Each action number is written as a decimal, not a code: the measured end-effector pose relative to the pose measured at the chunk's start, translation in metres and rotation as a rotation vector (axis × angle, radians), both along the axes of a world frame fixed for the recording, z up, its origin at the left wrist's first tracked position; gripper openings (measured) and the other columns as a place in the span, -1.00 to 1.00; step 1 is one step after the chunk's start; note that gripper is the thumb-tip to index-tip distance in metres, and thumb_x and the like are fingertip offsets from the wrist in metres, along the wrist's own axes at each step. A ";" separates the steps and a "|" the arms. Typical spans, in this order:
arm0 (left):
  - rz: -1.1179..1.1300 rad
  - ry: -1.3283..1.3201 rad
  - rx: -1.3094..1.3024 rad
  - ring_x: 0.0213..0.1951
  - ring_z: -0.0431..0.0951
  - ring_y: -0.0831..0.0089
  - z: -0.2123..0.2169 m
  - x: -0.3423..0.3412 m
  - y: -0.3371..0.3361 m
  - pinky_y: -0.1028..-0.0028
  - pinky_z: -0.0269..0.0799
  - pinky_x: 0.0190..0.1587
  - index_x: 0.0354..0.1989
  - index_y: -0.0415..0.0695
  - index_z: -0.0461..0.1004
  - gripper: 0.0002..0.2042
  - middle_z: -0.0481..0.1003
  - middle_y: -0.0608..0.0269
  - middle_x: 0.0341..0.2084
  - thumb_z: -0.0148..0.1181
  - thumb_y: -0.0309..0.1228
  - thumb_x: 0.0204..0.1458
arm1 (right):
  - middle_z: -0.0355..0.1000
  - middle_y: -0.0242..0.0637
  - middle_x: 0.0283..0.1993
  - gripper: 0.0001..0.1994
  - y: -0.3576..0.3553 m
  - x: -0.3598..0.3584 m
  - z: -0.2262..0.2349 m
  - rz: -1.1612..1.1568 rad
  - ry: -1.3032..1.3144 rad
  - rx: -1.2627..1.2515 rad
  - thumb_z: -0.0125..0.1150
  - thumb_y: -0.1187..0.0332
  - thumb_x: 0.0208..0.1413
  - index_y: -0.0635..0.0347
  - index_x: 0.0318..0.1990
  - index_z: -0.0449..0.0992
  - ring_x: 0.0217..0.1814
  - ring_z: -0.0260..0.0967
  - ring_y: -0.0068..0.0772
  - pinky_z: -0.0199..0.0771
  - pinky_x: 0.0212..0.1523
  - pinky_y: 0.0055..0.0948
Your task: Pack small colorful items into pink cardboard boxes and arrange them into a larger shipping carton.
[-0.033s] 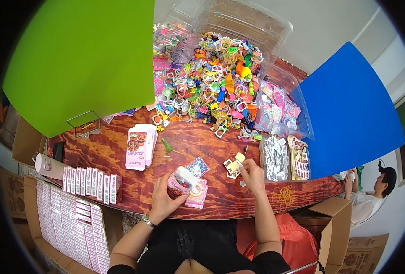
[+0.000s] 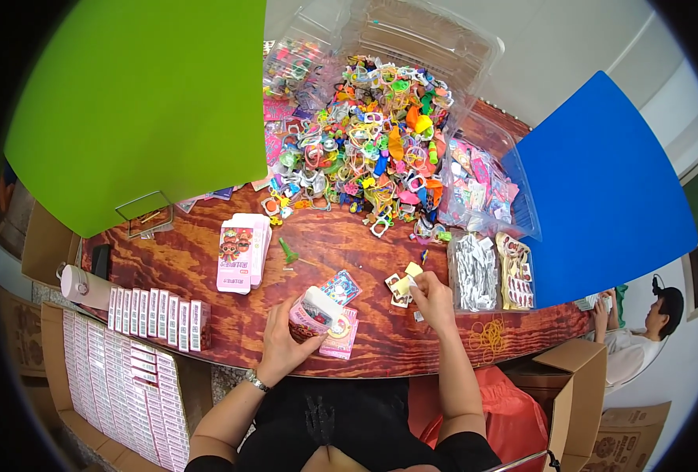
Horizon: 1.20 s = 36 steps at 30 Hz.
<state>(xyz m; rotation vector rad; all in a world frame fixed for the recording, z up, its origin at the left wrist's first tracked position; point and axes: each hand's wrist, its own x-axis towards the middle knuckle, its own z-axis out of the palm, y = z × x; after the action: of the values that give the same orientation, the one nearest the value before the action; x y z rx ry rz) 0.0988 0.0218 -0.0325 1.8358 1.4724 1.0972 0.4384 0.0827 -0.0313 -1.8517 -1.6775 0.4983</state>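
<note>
Holding small pink open-topped cardboard box (image 2: 315, 313) near table's (image 2: 231, 315) front edge, left hand (image 2: 286, 346) grip wrapped round it; right hand (image 2: 434, 303) pinching pale yellow flat card piece (image 2: 412, 271) just beside. Risk: light pinch, piece slipping among loose bits.

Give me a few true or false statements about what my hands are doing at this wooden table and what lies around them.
1. The left hand holds a small pink box with its top open. True.
2. The right hand rests on the yellow rubber bands. False: its fingers are at small yellow and white pieces; the bands lie apart, to its right.
3. A row of upright boxes stands left of the left hand. True.
4. The heap of colourful small toys lies at the table's near edge. False: it is on the far side.
5. A flat stack of pink boxes lies on the table. True.
</note>
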 end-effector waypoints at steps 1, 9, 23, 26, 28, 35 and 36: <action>-0.005 -0.017 -0.010 0.08 0.47 0.01 0.001 0.001 -0.001 0.16 0.43 0.12 0.25 -0.29 0.30 -0.18 0.43 -0.09 0.02 0.59 -0.25 -0.19 | 0.59 -0.09 -0.38 -0.76 0.005 -0.004 0.003 0.021 -0.031 -0.054 0.38 0.39 0.09 0.24 -0.12 0.52 -0.35 0.61 -0.16 0.54 -0.31 -0.26; 0.003 -0.002 -0.013 0.09 0.49 0.03 0.003 0.001 -0.002 0.18 0.44 0.13 0.27 -0.26 0.30 -0.17 0.43 -0.07 0.04 0.59 -0.24 -0.20 | 0.61 -0.14 -0.23 -0.66 0.024 0.005 -0.003 0.131 -0.319 -0.325 0.41 0.19 0.05 0.08 -0.07 0.51 -0.11 0.57 0.02 0.51 -0.13 -0.06; -0.011 -0.014 0.003 0.05 0.49 0.03 -0.001 0.007 -0.006 0.18 0.44 0.09 0.28 -0.26 0.29 -0.15 0.43 -0.07 -0.01 0.60 -0.26 -0.22 | 0.60 -0.14 -0.30 -0.63 0.046 0.017 0.000 0.271 -0.266 -0.499 0.45 0.21 0.01 0.05 -0.07 0.46 -0.18 0.58 -0.02 0.51 -0.17 -0.09; -0.008 -0.020 0.008 0.05 0.49 0.03 -0.003 0.005 -0.009 0.18 0.44 0.10 0.27 -0.27 0.29 -0.16 0.43 -0.07 -0.02 0.60 -0.27 -0.22 | 0.60 -0.16 -0.28 -0.64 0.045 0.015 0.003 0.303 -0.194 -0.441 0.46 0.19 0.01 0.06 -0.11 0.47 -0.18 0.58 0.00 0.51 -0.17 -0.08; -0.010 -0.010 0.020 0.05 0.48 0.03 -0.002 0.005 -0.009 0.18 0.44 0.10 0.27 -0.27 0.29 -0.15 0.43 -0.06 -0.02 0.60 -0.27 -0.22 | 0.60 -0.16 -0.27 -0.64 0.048 0.016 0.005 0.335 -0.214 -0.439 0.46 0.19 0.01 0.06 -0.11 0.46 -0.17 0.57 0.01 0.51 -0.17 -0.08; -0.011 -0.010 0.038 0.05 0.48 0.04 -0.002 0.007 -0.012 0.19 0.44 0.09 0.27 -0.28 0.28 -0.14 0.44 -0.05 -0.03 0.60 -0.26 -0.23 | 0.56 -0.10 -0.30 -0.67 0.052 0.016 0.009 0.364 -0.298 -0.410 0.47 0.19 -0.01 0.15 -0.28 0.45 -0.20 0.54 0.03 0.48 -0.20 -0.04; -0.010 -0.010 0.039 0.05 0.48 0.04 -0.002 0.007 -0.012 0.19 0.44 0.09 0.27 -0.28 0.28 -0.14 0.44 -0.05 -0.03 0.60 -0.26 -0.23 | 0.56 -0.10 -0.30 -0.67 0.050 0.018 0.006 0.364 -0.299 -0.409 0.47 0.19 -0.01 0.15 -0.28 0.45 -0.20 0.54 0.03 0.48 -0.20 -0.04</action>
<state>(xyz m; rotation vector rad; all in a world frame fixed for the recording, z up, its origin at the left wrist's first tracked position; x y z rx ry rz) 0.1063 0.0103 -0.0349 1.8590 1.4444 1.1362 0.4565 0.1325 -0.0254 -1.9792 -2.2729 0.7947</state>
